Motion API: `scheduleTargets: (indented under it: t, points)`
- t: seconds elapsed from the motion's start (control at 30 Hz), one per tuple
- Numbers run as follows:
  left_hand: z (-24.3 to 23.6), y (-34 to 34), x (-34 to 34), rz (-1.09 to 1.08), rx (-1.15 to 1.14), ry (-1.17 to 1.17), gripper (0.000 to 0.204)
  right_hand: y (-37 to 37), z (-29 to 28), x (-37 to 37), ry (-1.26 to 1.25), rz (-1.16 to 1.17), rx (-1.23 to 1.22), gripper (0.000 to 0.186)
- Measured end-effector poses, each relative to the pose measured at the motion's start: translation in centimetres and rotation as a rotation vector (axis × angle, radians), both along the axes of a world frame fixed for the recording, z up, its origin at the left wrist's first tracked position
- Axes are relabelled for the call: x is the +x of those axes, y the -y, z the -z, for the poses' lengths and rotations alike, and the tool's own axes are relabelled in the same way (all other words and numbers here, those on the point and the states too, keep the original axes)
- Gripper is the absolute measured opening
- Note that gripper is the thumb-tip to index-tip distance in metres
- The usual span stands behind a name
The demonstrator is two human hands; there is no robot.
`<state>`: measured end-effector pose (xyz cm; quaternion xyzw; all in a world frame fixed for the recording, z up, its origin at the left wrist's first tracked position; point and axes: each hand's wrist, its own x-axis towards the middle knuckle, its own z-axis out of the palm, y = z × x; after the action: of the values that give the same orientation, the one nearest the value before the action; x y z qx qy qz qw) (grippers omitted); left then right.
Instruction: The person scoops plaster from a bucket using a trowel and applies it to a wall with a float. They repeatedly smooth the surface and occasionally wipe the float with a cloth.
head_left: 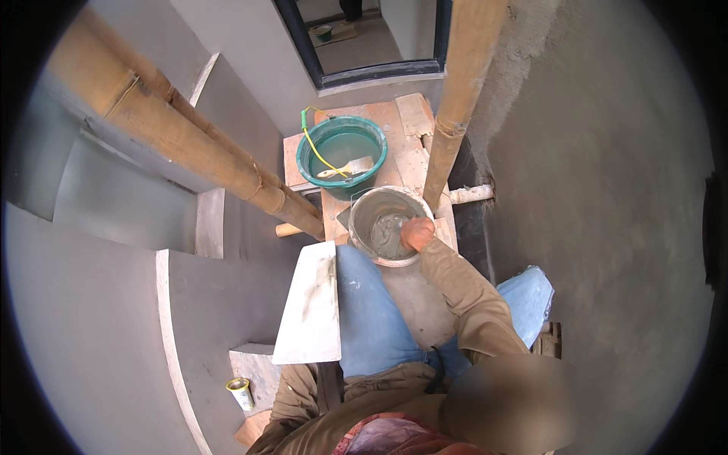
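Observation:
My right hand (416, 234) reaches into a pale bucket (359, 236) of wet grey mortar (386, 230). It is closed, apparently round a tool I cannot make out. A flat white board (304, 303) lies tilted over my left thigh. My left arm (296, 385) runs up under it, and that hand is hidden. Behind the mortar bucket, a green bucket (302, 163) of cloudy water holds a brush (350, 167) under a yellow handle.
Both buckets stand on wooden planks (413, 115). Bamboo poles rise left (205, 159) and right (455, 114). A plastered wall (607, 189) flanks my right, with a white pipe (472, 193). A window (364, 34) is ahead, a small cup (240, 394) low left.

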<state>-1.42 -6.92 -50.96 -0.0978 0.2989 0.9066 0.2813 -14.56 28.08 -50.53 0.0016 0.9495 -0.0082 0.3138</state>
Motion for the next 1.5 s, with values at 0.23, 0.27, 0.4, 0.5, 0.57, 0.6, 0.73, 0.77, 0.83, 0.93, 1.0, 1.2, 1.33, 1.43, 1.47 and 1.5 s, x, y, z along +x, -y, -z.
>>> scheduleTargets:
  t: [0.23, 0.27, 0.4, 0.5, 0.57, 0.6, 0.73, 0.77, 0.83, 0.93, 1.0, 1.2, 1.33, 1.43, 1.47, 1.5]
  points:
    - [-0.9, -0.7, -0.8, 0.038, -0.024, -0.002, 0.043, -0.4, 3.6, -0.2, 0.003, -0.049, 0.159, 0.027]
    - [-1.0, -0.5, -0.5, 0.033, -0.029, -0.002, 0.043, 0.3, 2.8, 0.0, 0.035, -0.078, 0.153, 0.028]
    - [-1.2, -0.7, -0.4, 0.034, -0.038, 0.002, 0.043, 0.2, 1.4, 0.8, 0.057, -0.169, 0.067, 0.031]
    - [-1.3, -0.8, -0.3, 0.035, -0.030, 0.007, 0.043, -0.6, 0.3, 1.2, 0.024, -0.201, -0.001, 0.030]
    - [-1.4, -0.7, 0.0, 0.028, -0.033, 0.006, 0.043, -1.6, -0.5, 0.8, -0.057, -0.171, -0.009, 0.029]
    - [-1.5, -0.6, 0.2, 0.026, -0.034, 0.011, 0.043, -1.8, -0.2, 0.8, -0.085, -0.155, -0.022, 0.029]
    - [-1.9, -1.3, -0.2, 0.047, -0.031, 0.016, 0.043, -2.8, 4.5, -0.7, -0.150, -0.048, 0.053, 0.024]
    - [-2.0, -1.5, -0.4, 0.054, -0.029, 0.017, 0.042, -3.0, 5.6, -0.9, -0.175, -0.013, 0.074, 0.024]
    - [-2.2, -1.0, -0.3, 0.043, -0.041, 0.017, 0.042, -1.4, 5.3, -0.7, -0.082, -0.007, 0.084, 0.025]
    - [-2.3, -0.7, -0.3, 0.033, -0.048, 0.026, 0.042, -0.1, 4.7, 0.3, -0.028, -0.127, 0.058, 0.025]
    - [-2.4, -0.2, 0.0, 0.021, -0.058, 0.027, 0.042, 0.5, 2.7, 0.5, 0.029, -0.210, 0.050, 0.025]
    - [-2.7, -0.7, -0.9, 0.041, -0.066, 0.026, 0.042, 0.7, 1.2, -1.2, -0.062, 0.106, 0.002, 0.027]
    - [-2.9, -1.4, -1.7, 0.067, -0.074, 0.021, 0.042, 0.6, 4.0, -0.1, -0.029, -0.031, -0.031, 0.027]
    - [-2.9, -1.3, -1.7, 0.057, -0.081, 0.023, 0.042, 0.4, 2.5, 0.0, 0.058, -0.105, -0.106, 0.027]
    - [-2.9, -1.2, -1.6, 0.052, -0.082, 0.025, 0.042, -0.1, 1.3, -0.6, 0.146, -0.084, -0.159, 0.028]
    - [-3.0, -1.6, -1.8, 0.057, -0.079, 0.021, 0.041, -0.8, 0.5, -0.9, 0.229, -0.053, -0.208, 0.029]
